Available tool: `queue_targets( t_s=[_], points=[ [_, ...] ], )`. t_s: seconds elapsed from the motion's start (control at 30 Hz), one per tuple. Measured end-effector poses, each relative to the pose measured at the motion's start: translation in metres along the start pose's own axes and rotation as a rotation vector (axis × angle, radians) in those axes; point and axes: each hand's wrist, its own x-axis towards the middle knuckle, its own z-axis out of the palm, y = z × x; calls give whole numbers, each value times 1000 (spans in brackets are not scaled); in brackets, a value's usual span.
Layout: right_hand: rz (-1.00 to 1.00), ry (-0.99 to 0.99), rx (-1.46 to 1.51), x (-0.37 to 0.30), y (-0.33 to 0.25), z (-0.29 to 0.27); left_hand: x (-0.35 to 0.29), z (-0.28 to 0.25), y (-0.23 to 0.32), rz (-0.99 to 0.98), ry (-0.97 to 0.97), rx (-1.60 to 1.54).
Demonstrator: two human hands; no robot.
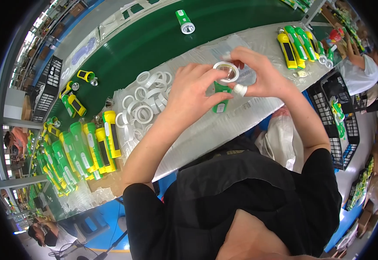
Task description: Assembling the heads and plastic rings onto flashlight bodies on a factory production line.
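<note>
A green flashlight (220, 96) is held above the covered worktop, its head tilted up toward me. Around its lens sits a white ring (235, 77). My left hand (193, 89) grips the flashlight from the left, thumb along the green body and fingers at the head. From the right, my right hand (261, 74) is curled about the head, its thumb near the ring's lower edge. White finger covers show on its thumb and index finger. Beside my left forearm lies a pile of loose white rings (144, 113).
Yellow and green flashlights (82, 149) stand in rows at the left, with another group (299, 47) at the far right. One flashlight (184, 21) lies on the green belt (154, 41). Black crates (334, 117) stand to the right; a person (362, 71) works beyond them.
</note>
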Motion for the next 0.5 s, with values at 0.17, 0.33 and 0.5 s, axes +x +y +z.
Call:
queue_targets(
  t_s=[0.17,0.33,0.5],
  points=[
    [17,-373,-74,24,-12,-22,4,22,3,-91,-9,-134],
    [92,-566,-78,41,-14,-34,2,24,4,-130,33,-197],
    [94,-688,-178,51,-17,-35,2,24,3,-147,31,-224]
  ],
)
